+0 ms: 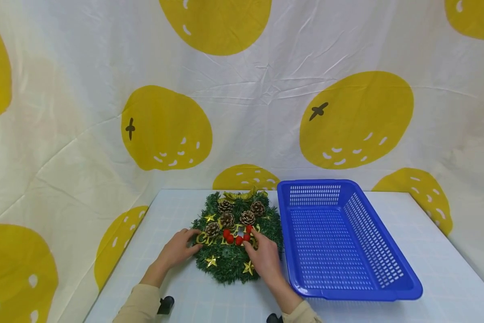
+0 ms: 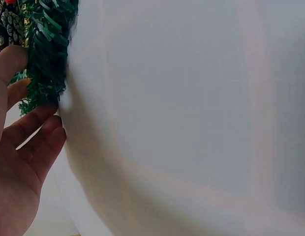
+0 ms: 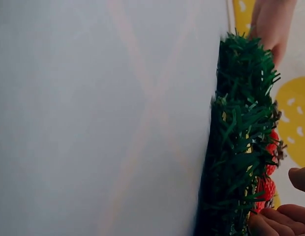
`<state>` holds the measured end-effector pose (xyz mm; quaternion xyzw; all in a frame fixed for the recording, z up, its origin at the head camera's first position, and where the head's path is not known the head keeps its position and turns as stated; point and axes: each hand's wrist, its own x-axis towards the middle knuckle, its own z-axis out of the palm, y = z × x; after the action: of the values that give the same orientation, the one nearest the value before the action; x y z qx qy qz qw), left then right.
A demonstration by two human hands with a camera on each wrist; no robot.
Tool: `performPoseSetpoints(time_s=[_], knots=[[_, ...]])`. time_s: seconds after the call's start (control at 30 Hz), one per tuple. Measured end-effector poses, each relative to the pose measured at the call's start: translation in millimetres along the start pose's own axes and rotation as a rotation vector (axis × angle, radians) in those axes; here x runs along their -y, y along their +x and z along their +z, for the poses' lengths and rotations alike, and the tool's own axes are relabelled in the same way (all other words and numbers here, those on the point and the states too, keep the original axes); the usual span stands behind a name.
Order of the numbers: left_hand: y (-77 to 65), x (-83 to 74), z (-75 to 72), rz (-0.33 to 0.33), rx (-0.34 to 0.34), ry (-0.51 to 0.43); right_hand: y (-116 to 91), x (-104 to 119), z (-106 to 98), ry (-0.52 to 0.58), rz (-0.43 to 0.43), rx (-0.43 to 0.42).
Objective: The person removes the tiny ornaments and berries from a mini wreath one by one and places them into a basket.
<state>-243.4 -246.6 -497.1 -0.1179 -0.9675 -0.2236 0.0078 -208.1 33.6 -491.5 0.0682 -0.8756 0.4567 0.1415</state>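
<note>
White cloth backdrop (image 1: 262,121) with nine whole or partial yellow fruit shapes hangs behind our pale tabletop (image 1: 209,307). Just below the frame's centre lies our round wreath of dark green tinsel needles (image 1: 230,260), flat on the table. At its middle we count five round red balls (image 1: 239,241); around them come five brown pine cones (image 1: 227,220), at least three gold stars (image 1: 248,268), some gold lettering (image 1: 201,238) and one gold ribbon (image 1: 242,196) at the top.

Our left hand (image 1: 177,249) lightly grips the wreath's left rim, thumb over its face. Our right hand (image 1: 265,258) is loosely spread, thumb apart, fingertips touching the red balls. We seem to be adjusting the decorations; we would do well to steady the rim with the left and use only light fingertips, lest a ball pull loose.

Just beside the wreath, right of centre, stands one blue rectangular plastic basket (image 1: 359,294). Two beige sleeves (image 1: 138,305) enter at the bottom edge.
</note>
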Motion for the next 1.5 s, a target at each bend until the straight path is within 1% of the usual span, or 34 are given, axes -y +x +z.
performPoseSetpoints(time_s=[0.13,0.3,0.6,0.8,0.93,1.1,1.23,1.3,1.5], knots=[[-0.2,0.2,-0.1,0.007,-0.002,0.004,1.2,-0.8,2.3,-0.017,0.007,0.007],[-0.5,1.4,-0.9,0.026,0.008,-0.014,2.0,-0.6,3.2,-0.024,0.015,0.014],[-0.2,5.5,-1.4,0.059,0.021,-0.032,4.3,-1.0,4.9,-0.051,-0.012,0.011],[2.0,3.7,-1.6,0.043,0.024,-0.004,5.9,-2.0,6.1,-0.083,-0.035,-0.007],[2.4,1.8,-2.0,0.034,0.026,-0.009,7.5,-2.9,6.8,-0.105,-0.061,-0.013],[2.1,1.2,-1.6,0.042,0.014,-0.003,8.3,-3.2,8.0,-0.138,-0.085,-0.012],[2.3,0.8,-0.8,0.037,0.007,0.003,8.6,-3.6,9.0,-0.167,-0.115,-0.018],[2.6,0.4,0.0,0.023,0.009,0.006,8.6,-3.7,9.3,-0.191,-0.140,-0.032],[3.0,-1.5,1.4,0.001,0.010,0.000,9.6,-3.7,9.3,-0.192,-0.138,-0.018]])
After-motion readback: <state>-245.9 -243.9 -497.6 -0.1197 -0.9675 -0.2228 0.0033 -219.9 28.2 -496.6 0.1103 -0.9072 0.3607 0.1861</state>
